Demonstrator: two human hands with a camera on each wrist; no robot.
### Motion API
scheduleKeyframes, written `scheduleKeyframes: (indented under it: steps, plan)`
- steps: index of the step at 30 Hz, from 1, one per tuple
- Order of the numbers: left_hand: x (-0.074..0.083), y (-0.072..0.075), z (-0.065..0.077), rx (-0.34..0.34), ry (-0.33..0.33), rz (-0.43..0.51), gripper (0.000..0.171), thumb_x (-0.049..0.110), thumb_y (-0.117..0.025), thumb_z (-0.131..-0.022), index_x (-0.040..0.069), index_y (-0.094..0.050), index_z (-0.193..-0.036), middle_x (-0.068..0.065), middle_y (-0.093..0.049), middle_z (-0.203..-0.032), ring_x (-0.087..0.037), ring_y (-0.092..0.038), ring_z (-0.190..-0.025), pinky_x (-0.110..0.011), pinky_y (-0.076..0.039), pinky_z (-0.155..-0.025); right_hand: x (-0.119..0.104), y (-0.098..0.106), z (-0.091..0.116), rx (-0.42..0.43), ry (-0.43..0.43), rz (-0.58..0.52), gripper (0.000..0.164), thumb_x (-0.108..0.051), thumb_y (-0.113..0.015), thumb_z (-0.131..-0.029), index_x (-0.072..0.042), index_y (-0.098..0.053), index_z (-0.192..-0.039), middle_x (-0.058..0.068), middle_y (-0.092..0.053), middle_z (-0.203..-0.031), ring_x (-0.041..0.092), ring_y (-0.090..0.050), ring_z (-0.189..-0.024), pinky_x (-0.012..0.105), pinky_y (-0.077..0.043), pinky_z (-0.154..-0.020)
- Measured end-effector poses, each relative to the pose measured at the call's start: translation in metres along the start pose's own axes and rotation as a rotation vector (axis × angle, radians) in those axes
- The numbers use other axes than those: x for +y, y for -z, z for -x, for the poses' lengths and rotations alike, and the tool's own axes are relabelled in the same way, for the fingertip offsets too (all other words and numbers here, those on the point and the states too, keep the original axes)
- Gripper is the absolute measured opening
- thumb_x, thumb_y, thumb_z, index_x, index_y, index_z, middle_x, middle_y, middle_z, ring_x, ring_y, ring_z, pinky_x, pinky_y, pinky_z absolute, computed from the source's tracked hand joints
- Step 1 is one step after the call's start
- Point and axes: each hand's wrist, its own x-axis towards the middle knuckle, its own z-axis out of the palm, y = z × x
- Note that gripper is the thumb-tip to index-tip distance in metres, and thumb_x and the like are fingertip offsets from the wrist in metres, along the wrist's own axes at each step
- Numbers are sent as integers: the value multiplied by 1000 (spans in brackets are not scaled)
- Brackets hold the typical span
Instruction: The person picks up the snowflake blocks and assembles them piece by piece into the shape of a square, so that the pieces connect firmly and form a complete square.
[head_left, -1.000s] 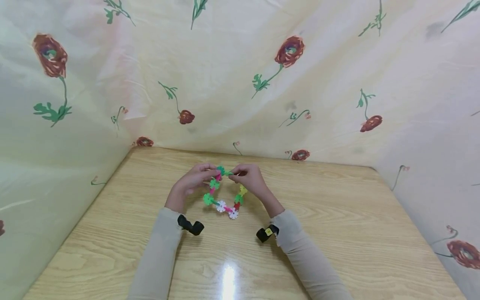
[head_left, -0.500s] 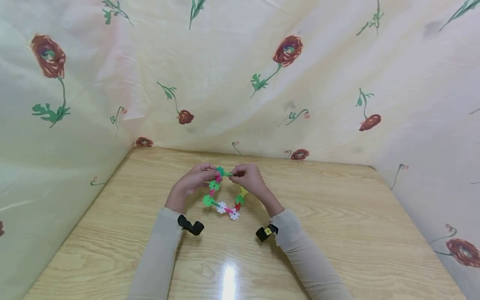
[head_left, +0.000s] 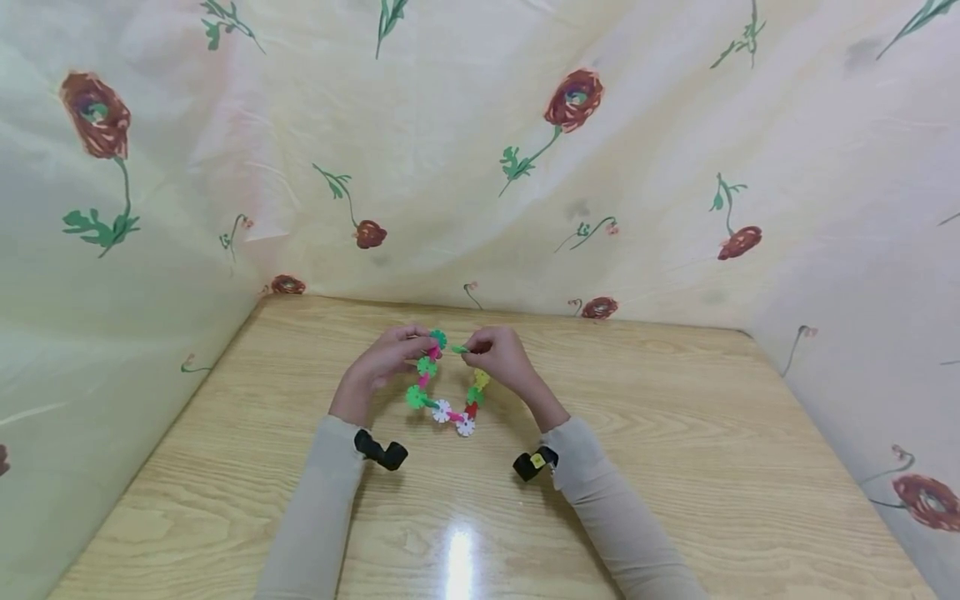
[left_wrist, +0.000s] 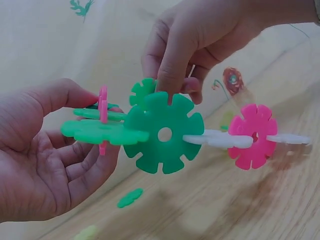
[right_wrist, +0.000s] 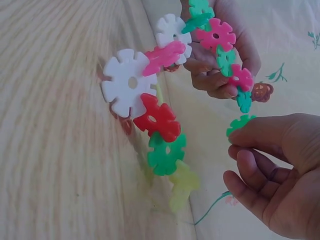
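A chain of interlocking flower-shaped plastic discs point(head_left: 441, 411) hangs in an open loop in the head view, in green, pink, white, red and yellow. My left hand point(head_left: 385, 357) pinches a pink disc point(right_wrist: 241, 78) near the end of the chain, beside a teal end disc point(head_left: 438, 339). Between the thumb and finger of my right hand point(head_left: 501, 357) is a single green disc point(right_wrist: 240, 123). A small gap parts it from the teal one. At the chain's other end, a yellow disc point(right_wrist: 183, 186) hangs below a green one, under the right hand.
Both hands are above a wood-grain table point(head_left: 675, 467). Flower-printed cloth point(head_left: 450, 167) encloses the back and sides. Each wrist carries a black camera mount, one by the left cuff point(head_left: 381, 451) and one by the right cuff point(head_left: 534, 463).
The green disc in my right hand, earlier against the teal end disc, is now slightly apart from it. The chain has shifted a little; both arms stay nearly in place.
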Motion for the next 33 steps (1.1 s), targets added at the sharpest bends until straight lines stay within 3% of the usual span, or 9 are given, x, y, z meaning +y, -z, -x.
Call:
scheduleKeyframes:
  steps: [9,33]
  plan:
    - [1,-2,-2,-73,-21,-9,10,18,-57,-105,11,-63,-104,5,-71,-92,-12,-66,-86,-33,-54,-79,1,-2,1,5,27,-49,6,-4,-75,-90,1,-78,-88,14,-73,-86,12,-60,-70,21,-52,-64]
    - [-1,4,0,-54,-3,24,13,20,-53,-107,12,-61,-99,6,-75,-90,-9,-66,-78,-28,-51,-70,-3,-7,-1,10,45,-37,6,-5,-75,-91,-1,-79,-91,14,-72,-87,12,-58,-70,21,-51,-61]
